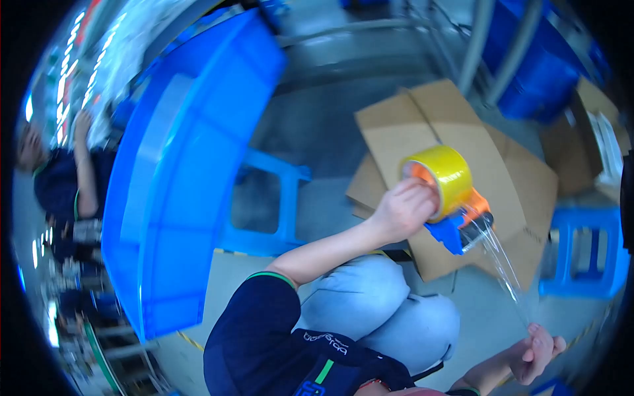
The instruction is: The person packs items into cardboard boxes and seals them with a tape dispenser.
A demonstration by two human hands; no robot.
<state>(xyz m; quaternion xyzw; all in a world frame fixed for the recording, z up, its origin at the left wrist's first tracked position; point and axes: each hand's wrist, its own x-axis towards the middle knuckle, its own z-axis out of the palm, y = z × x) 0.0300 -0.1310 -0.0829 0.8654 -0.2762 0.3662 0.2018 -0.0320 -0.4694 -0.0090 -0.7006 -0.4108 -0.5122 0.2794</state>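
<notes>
The tape dispenser (456, 198) sits right of centre, over flat cardboard (456, 132) on the floor. A crate (185, 171) stands left, a stool (271, 204) between them. Another stool (584, 251) is far right.

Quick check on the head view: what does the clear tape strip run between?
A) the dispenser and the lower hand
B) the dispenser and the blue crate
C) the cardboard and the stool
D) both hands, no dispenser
A: the clear tape stretches from the tape dispenser, gripped by the left hand, down to the right hand pinching its end.
</notes>
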